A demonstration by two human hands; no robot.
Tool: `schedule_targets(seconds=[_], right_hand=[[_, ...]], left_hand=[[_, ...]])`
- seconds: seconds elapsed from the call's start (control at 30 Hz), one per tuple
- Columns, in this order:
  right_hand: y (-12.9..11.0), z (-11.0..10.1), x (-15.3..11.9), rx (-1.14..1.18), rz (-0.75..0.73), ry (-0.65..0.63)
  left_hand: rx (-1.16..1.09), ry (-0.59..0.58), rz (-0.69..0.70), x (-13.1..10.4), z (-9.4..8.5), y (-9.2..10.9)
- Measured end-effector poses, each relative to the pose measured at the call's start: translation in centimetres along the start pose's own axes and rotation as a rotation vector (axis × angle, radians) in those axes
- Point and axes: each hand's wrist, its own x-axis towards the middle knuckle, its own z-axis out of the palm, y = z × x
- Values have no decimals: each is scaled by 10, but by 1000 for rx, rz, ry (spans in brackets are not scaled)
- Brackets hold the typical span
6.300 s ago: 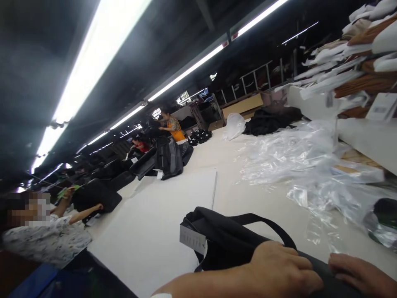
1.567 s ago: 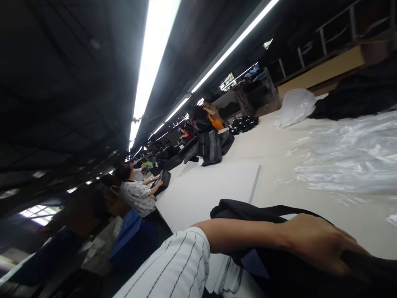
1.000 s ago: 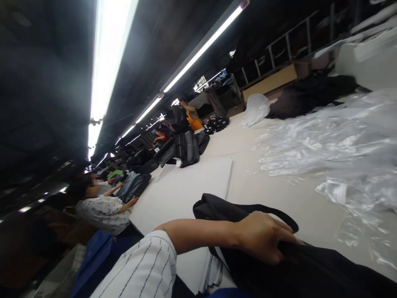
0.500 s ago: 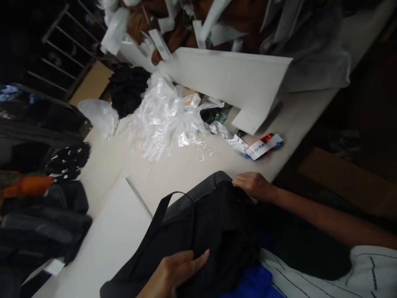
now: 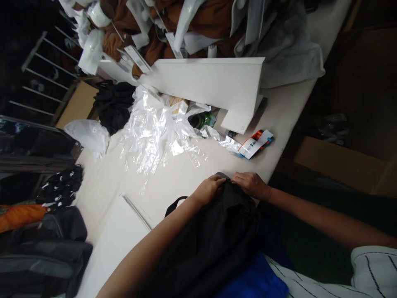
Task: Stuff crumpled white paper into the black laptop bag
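Note:
A black cloth item (image 5: 214, 236) with a dark strap and a smooth grey edge band lies across the near table edge, toward my body. Its exact kind is hard to make out. My left hand (image 5: 209, 190) pinches its far edge, forearm stretched over the cloth. Close beside it, my right hand (image 5: 251, 184) grips the same edge at the corner, fingers closed. The two sets of fingertips almost meet there. Much of the strap is hidden behind my left forearm. Blue cloth (image 5: 256, 277) shows beneath the black one.
Crumpled clear plastic bags (image 5: 155, 128) lie mid-table beside a bent white board (image 5: 211, 82). A small red and blue packet (image 5: 256, 144) sits near the right edge. White sheets (image 5: 116, 236) are at left, by dark garments (image 5: 43, 252). Brown wrapped garments (image 5: 204, 20) pile up behind.
My left hand has moved up and away from me, from the near part of the black cloth to its far edge beside my right hand. The right hand keeps its hold.

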Motion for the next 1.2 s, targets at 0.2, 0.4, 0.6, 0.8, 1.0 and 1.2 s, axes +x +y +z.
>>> schedule_targets(seconds=[0.2,0.4,0.6,0.8,1.0,1.2], right_hand=[[-5,37,-3,289,337,118],[-28,50,2,514,634,186],[-21,44,2,548,534,151],[13,27,6,264,104,73],[23,10,21,-43,-76,49],[13,5,2,-29,40,-36]], left_hand=[[-484,-162,-231,16,-6,-34],[-491,-86,-308,10,1,-44],[-135,32,-215,19,12,-28],[158,0,-315,28,12,-10],[292,-30,-364,33,12,0],[316,-42,-365,33,7,1]])
